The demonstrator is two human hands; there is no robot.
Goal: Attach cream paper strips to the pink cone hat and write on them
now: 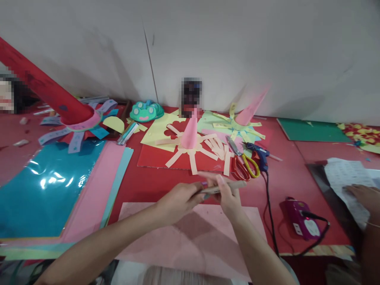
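My left hand (177, 202) and my right hand (228, 196) meet above a large pink sheet (190, 241). Both are closed on a slim tan stick-like thing (237, 185), whose kind I cannot make out through the blur. Small purple and teal bits show by the fingers. Just beyond stands a pink paper cone (190, 134) with pale strips spread around its base. Loose pale strips (216, 146) lie beside it. Scissors (245, 160) with red and yellow handles and a blue glue gun (259, 154) rest to the right.
A second pink cone (252, 109) with yellow strips stands behind. At left are a tall red tube (50, 91), markers (127, 132) and stacked coloured sheets (86, 198). A corded purple power box (303, 219) sits at right, near another person's hand (360, 196) on paper.
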